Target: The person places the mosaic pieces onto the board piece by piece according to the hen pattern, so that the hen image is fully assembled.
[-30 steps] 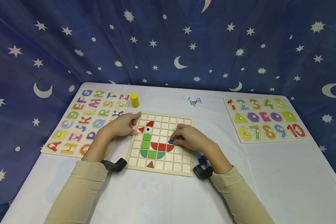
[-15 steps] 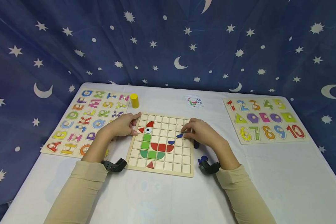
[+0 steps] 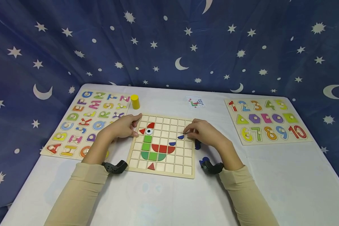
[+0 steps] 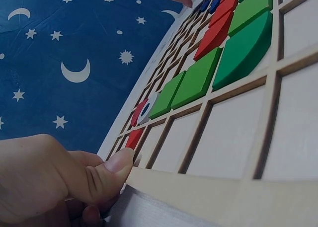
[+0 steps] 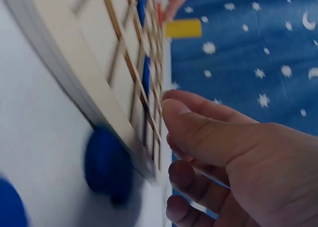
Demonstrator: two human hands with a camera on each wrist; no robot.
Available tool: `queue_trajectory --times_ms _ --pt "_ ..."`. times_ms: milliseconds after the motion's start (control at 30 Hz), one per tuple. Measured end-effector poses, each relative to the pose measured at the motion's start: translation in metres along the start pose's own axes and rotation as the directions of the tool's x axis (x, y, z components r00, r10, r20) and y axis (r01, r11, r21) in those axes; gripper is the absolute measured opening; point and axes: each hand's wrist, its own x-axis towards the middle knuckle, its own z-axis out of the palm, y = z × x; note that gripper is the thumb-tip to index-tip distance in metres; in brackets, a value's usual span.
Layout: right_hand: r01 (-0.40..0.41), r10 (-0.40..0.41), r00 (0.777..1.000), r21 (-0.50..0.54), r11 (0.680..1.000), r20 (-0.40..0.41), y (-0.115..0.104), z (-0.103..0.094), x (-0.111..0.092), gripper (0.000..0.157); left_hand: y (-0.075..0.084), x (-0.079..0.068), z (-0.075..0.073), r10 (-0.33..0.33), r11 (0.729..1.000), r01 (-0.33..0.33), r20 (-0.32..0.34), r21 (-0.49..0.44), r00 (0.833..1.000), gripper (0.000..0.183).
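Observation:
A wooden grid board (image 3: 169, 169) lies at the middle of the table, with a bird shape of red and green tiles and a round eye tile (image 3: 149, 131). My left hand (image 3: 123, 126) holds the board's left edge, its thumb (image 4: 117, 165) at the rim. Two blue half-round tiles lie on the grid: one blue tile (image 3: 172, 143) above the red row, another blue tile (image 3: 181, 137) farther up and right. My right hand (image 3: 201, 132) is over the board's right side, fingertips just right of that second tile. In the right wrist view nothing shows between its thumb and fingers.
Loose blue pieces (image 3: 204, 159) lie right of the board, partly hidden by the right arm. A picture card (image 3: 196, 102) and a yellow cylinder (image 3: 135, 102) stand behind. A letter board (image 3: 82, 125) lies left, a number board (image 3: 266, 121) right.
My right hand has moved right and back from the first blue tile, which now shows uncovered. The second blue tile also shows, with the fingertips slightly farther off it. My left hand stays put.

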Motion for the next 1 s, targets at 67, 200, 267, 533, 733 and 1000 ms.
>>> queue_trajectory --times_ms 67,200,267,533,733,1000 --pt "-0.044 0.044 0.999 0.001 0.999 -0.005 0.006 -0.006 -0.003 0.02 0.0 0.0 0.0 0.005 1.0 -0.005 -0.001 -0.003 1.0 0.087" --pt "-0.118 0.118 0.992 0.015 0.993 0.047 0.018 -0.014 -0.01 0.02 0.0 0.0 0.0 0.005 1.0 -0.005 0.0 -0.014 1.0 0.087" --pt "-0.144 0.139 0.984 0.034 0.989 0.108 0.022 -0.016 -0.013 0.019 0.0 0.001 0.0 0.003 1.0 -0.003 0.0 -0.016 1.0 0.087" --pt "-0.152 0.131 0.962 0.071 0.986 0.239 0.026 -0.016 -0.013 0.015 0.0 0.0 0.0 -0.011 1.0 0.011 -0.002 0.001 1.0 0.088" --pt "-0.146 0.126 0.964 0.071 0.987 0.232 0.024 -0.013 -0.012 0.011 -0.001 0.001 0.0 0.0 1.0 0.0 -0.002 -0.01 1.0 0.087" --pt "-0.139 0.119 0.968 0.077 0.987 0.223 0.023 -0.011 -0.011 0.009 0.0 0.0 -0.001 0.01 1.0 -0.01 -0.002 -0.01 1.0 0.087"
